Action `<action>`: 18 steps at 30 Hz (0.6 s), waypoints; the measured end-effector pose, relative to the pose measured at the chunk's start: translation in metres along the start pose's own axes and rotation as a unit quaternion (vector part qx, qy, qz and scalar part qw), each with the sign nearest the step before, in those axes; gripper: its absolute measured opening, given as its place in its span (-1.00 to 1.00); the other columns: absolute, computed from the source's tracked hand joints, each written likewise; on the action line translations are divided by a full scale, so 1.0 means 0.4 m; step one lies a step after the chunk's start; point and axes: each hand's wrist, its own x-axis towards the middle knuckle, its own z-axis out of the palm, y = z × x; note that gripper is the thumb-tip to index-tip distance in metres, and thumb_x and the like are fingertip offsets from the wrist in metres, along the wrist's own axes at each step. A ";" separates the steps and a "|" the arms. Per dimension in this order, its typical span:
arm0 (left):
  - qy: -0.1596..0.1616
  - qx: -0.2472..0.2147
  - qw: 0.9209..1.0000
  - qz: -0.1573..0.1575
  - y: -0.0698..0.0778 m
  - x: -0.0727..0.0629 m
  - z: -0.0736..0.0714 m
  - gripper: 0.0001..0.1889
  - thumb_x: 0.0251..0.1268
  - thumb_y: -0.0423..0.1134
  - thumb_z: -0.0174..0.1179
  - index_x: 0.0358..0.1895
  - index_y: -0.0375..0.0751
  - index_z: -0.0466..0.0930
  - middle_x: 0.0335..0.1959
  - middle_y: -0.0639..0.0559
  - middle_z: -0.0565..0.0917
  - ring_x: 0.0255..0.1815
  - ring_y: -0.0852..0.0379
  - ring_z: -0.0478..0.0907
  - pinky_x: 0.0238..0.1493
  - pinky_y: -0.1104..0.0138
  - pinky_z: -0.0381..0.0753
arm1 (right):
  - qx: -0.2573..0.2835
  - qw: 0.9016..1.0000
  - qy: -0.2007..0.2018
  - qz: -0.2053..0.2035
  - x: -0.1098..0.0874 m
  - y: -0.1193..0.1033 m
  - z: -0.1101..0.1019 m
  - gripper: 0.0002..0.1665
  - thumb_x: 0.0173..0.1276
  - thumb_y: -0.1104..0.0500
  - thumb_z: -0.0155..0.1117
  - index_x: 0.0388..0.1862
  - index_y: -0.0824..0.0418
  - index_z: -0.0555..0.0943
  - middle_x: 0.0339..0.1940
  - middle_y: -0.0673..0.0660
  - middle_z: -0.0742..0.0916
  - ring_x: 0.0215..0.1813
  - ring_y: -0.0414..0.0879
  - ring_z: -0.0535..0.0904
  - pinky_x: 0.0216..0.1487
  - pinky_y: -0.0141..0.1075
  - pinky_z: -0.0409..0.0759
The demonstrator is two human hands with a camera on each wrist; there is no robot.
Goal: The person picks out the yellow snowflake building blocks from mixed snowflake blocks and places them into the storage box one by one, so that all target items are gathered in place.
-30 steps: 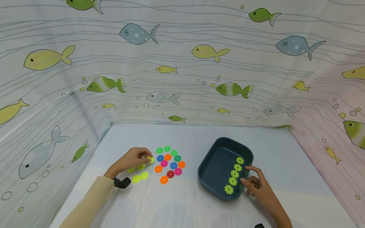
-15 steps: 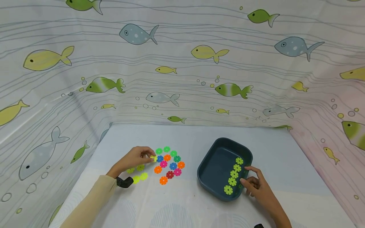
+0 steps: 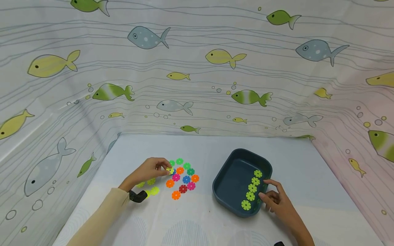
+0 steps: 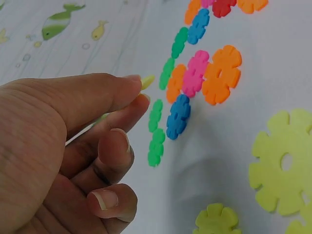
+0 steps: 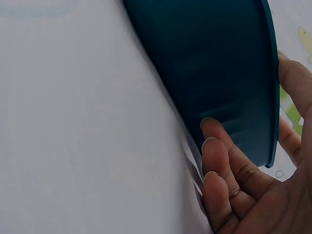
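My left hand (image 3: 151,169) pinches a yellow snowflake disc (image 3: 170,170) between thumb and finger, above the left edge of the coloured discs. In the left wrist view the held disc (image 4: 147,82) shows edge-on at the fingertips. My right hand (image 3: 275,201) grips the right wall of a dark blue tray (image 3: 229,186). In the right wrist view some fingertips (image 5: 214,151) lie against the tray's outer wall, while thumb and forefinger reach the rim. A row of several yellow-green discs (image 3: 252,188) lies inside, along the tray's right side.
Between left hand and tray lie loose discs: orange (image 3: 176,195), pink (image 3: 191,186), blue (image 3: 186,179), dark red (image 3: 183,189) and green (image 3: 180,161). Several yellow discs (image 3: 155,190) lie beside the left wrist, partly hidden. Fish-printed cloth (image 3: 184,51) encloses the white table (image 3: 197,147).
The left hand has moved a little to the right with the yellow snowflake disc, now over a blue disc. The right hand and tray have stayed in place.
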 end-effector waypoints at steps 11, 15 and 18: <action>-0.013 -0.008 1.000 0.024 0.028 0.025 0.015 -0.79 0.32 -0.14 0.44 -0.03 0.04 0.72 -0.22 0.21 0.71 -0.26 0.05 0.57 -0.29 0.34 0.55 | -0.003 1.000 0.002 0.003 -0.001 -0.001 0.001 -0.28 0.54 0.04 0.29 0.53 0.02 0.18 -0.28 0.23 0.69 -0.44 0.07 0.59 -0.44 -0.19 0.56; -0.013 -0.003 1.000 0.025 0.041 0.036 0.021 -0.79 0.31 -0.12 0.45 -0.04 0.08 0.72 -0.23 0.23 0.71 -0.28 0.06 0.57 -0.27 0.33 0.55 | -0.006 1.000 0.004 0.003 -0.001 0.000 0.000 -0.28 0.54 0.04 0.30 0.52 0.01 0.19 -0.28 0.23 0.69 -0.43 0.07 0.59 -0.43 -0.20 0.56; -0.015 0.002 0.999 0.029 0.052 0.044 0.026 -0.80 0.31 -0.13 0.45 -0.04 0.09 0.72 -0.23 0.24 0.71 -0.28 0.09 0.56 -0.27 0.34 0.54 | -0.006 1.000 0.005 0.005 -0.002 0.000 0.000 -0.28 0.53 0.04 0.31 0.52 0.01 0.19 -0.28 0.22 0.69 -0.43 0.06 0.60 -0.42 -0.20 0.56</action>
